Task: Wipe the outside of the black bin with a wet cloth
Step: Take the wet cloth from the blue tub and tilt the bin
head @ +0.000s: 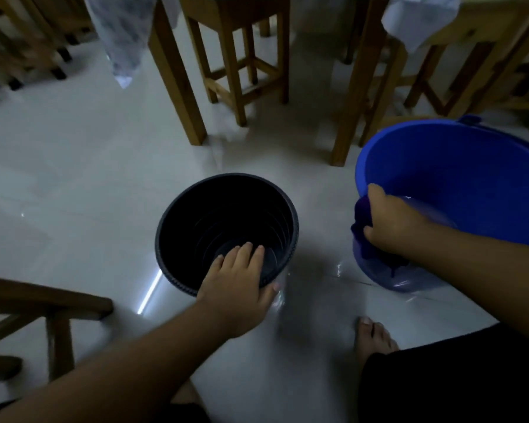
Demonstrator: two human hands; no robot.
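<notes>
head view: the left hand [239, 279] clamps the near rim of the black bin [226, 233] on the floor [74, 178] while the right hand [391, 221] squeezes what looks like a dark cloth [362, 221] over the blue bucket [471, 178], so drips could slick the tiles underfoot.

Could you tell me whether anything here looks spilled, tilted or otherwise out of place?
The blue bucket looks tipped toward the person, with the right hand gripping a dark cloth over its near rim. The floor below it shines as if wet. The black bin stands upright, the left hand on its rim.
</notes>
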